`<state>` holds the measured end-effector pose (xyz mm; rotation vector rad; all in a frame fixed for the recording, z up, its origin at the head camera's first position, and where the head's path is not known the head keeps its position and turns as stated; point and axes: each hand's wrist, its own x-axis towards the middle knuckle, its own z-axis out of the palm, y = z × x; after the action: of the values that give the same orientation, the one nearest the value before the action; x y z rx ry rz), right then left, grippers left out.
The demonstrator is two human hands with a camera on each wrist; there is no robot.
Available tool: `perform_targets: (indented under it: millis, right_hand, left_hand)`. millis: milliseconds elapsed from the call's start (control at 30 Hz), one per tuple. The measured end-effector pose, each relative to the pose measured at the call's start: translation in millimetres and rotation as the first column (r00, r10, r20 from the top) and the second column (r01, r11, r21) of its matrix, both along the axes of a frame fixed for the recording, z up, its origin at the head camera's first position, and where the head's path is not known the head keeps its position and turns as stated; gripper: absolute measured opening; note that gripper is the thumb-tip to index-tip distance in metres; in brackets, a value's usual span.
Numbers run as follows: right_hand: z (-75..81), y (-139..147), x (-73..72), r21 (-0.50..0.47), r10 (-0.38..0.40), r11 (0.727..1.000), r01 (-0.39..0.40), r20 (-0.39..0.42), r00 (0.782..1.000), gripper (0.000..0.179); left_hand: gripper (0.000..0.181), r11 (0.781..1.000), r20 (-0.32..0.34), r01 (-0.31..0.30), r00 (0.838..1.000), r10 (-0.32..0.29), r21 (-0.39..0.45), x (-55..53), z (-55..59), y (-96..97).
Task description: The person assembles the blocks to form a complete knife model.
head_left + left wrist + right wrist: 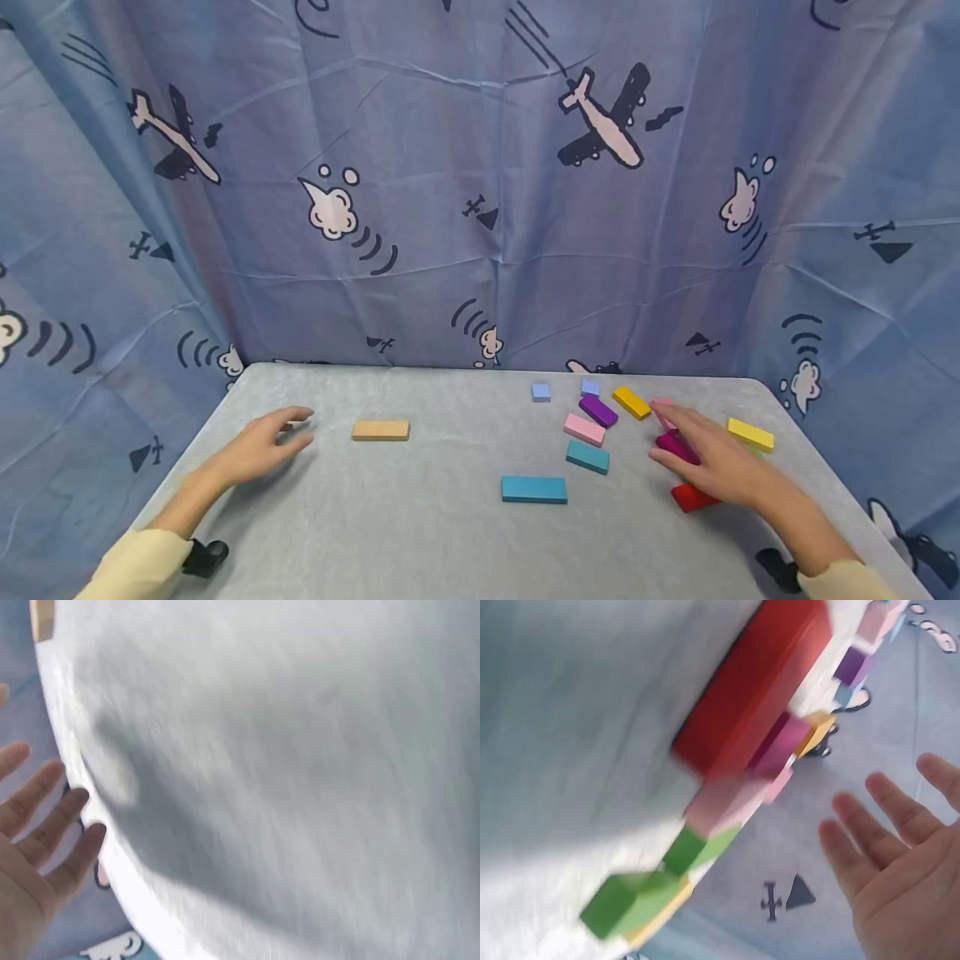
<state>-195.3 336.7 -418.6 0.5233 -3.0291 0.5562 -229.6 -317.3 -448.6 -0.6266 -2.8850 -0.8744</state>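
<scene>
My left hand [258, 450] hovers over the table's left side, fingers spread and holding nothing. To its right, a short gap away, lies a tan wooden block [381, 430]. My right hand [712, 462] is above a cluster of blocks at the right, its fingers loosely extended and gripping nothing. Beneath or beside it are a red block [692, 497], a magenta block [677, 447] and a yellow block [750, 434]. In the right wrist view, green blocks [634, 900] and a pink block [727, 802] also show; the hand hides most of these from the head view.
A blue block [534, 490] lies near the middle of the grey table [420, 533]. Behind it are a teal block [588, 457], a pink one [584, 429], a purple one [598, 410], an orange one [632, 402] and small light-blue blocks [541, 392]. A patterned curtain [450, 208] encloses the table.
</scene>
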Motion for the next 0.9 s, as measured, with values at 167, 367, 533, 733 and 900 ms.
perform_targets:
  millis: [167, 367, 533, 733, 900]
  right_hand:
    - [-4.3, -13.2, -0.5, -0.148, 0.034, 0.988, -0.038, -0.027, 0.999, 0.055]
    - [-15.5, -25.8, -3.2, -0.373, 0.135, 0.922, -0.104, 0.059, 0.989, 0.038]
    - [-20.5, -34.8, -1.3, -0.476, 0.213, 0.869, -0.132, 0.121, 0.969, 0.036]
    - [-26.4, -48.5, -0.1, -0.508, 0.254, 0.849, -0.142, 0.158, 0.954, 0.037]
    - [-32.7, -62.0, 0.6, -0.523, 0.291, 0.836, -0.168, 0.162, 0.943, 0.037]
  left_hand:
    - [0.037, 0.987, 0.053, 0.0, 0.999, -0.008, 0.16, -5.6, -2.6, 11.3]
    - [0.037, 0.97, 0.082, 0.01, 0.996, -0.031, 0.242, -11.7, -9.9, 22.2]
    - [0.039, 0.961, 0.099, 0.034, 0.993, -0.063, 0.275, -14.4, -12.8, 29.4]
    - [0.04, 0.954, 0.123, 0.068, 0.986, -0.108, 0.292, -19.7, -15.5, 38.3]
    - [0.04, 0.966, 0.109, 0.063, 0.99, -0.093, 0.251, -23.2, -19.0, 45.2]
